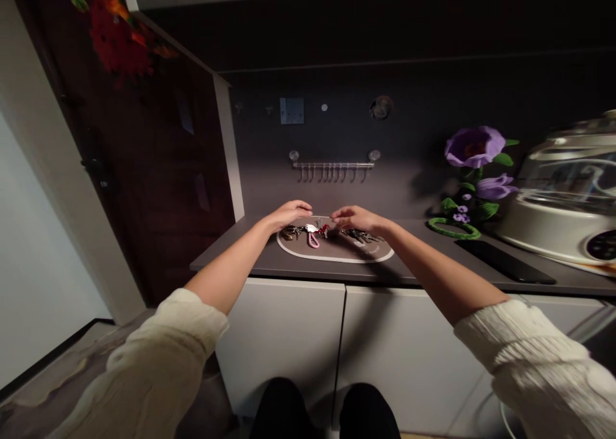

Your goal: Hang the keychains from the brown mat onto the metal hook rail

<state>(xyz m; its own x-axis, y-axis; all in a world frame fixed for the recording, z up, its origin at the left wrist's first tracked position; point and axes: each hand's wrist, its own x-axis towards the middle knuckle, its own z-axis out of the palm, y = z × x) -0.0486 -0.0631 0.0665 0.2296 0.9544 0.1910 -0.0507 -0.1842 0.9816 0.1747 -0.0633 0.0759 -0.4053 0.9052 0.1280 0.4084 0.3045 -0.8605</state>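
Note:
An oval brown mat with a white border lies on the dark counter. Small keys and keychains are spread on it, among them a pink loop, a red charm and a bunch of keys at the right. My left hand hovers over the mat's left back edge, fingers apart and holding nothing. Over the right back part is my right hand, its fingers curved with nothing visible in them. A gap separates the two hands.
A rail with hooks is fixed to the back wall. Purple crocheted flowers, a black phone and a white appliance stand or lie at the right. An overhead cabinet juts out above.

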